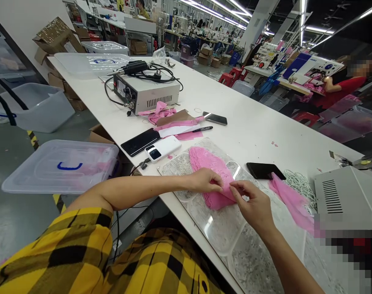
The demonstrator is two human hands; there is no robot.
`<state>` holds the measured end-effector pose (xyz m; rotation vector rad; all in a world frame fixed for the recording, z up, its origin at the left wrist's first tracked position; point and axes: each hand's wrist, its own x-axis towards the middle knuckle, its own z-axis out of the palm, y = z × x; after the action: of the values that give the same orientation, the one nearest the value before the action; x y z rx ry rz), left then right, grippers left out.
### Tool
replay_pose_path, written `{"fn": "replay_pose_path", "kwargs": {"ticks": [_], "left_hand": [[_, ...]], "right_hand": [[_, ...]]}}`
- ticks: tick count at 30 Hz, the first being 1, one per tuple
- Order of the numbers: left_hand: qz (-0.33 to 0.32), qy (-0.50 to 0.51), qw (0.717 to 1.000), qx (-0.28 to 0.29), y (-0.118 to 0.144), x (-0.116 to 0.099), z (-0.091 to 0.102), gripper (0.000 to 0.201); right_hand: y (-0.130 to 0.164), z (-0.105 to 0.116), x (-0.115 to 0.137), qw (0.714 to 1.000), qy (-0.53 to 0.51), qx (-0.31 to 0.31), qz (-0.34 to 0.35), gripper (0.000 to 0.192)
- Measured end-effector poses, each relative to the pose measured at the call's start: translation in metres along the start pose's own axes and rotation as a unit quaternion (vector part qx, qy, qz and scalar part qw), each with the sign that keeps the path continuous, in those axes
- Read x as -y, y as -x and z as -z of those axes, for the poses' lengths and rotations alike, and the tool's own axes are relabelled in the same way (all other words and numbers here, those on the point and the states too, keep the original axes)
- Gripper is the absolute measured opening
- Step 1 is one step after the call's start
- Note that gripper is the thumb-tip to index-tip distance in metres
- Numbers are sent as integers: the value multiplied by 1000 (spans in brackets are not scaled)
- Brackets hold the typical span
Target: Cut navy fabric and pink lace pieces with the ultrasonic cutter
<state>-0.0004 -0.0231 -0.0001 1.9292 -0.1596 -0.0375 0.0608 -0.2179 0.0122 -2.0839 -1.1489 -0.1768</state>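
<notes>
A piece of pink lace fabric (209, 160) with a scalloped edge lies on a clear, patterned plastic sheet (218, 234) at the near side of the table. My left hand (204, 181) is closed in a pinch on the fabric's lower middle. Close beside it, my right hand (253, 203) pinches the right edge between thumb and fingertips. Both hands rest low over the sheet, and parts of the fabric under the fingers are hidden.
On the white table (201, 96) stand a machine box (155, 92) with a corded handpiece, a white power bank (163, 148), a dark phone (140, 141), another phone (265, 170) and pale cord (300, 185). A lidded plastic bin (62, 165) sits left; a person in red (342, 96) works at right.
</notes>
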Motion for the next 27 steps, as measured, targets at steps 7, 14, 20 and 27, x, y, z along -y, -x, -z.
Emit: {"fn": "replay_pose_path", "kwargs": {"ticks": [7, 14, 20, 27], "left_hand": [[22, 45, 999, -20, -4, 7, 0, 9], [34, 73, 997, -1, -5, 7, 3, 11], [46, 85, 995, 9, -6, 7, 4, 9], [53, 83, 995, -1, -8, 8, 3, 8]], "right_hand": [[33, -8, 9, 993, 16, 61, 100, 9], [41, -9, 3, 994, 14, 58, 89, 9], [51, -19, 4, 987, 66, 60, 135, 8], [49, -37, 7, 969, 183, 11, 167, 10]]}}
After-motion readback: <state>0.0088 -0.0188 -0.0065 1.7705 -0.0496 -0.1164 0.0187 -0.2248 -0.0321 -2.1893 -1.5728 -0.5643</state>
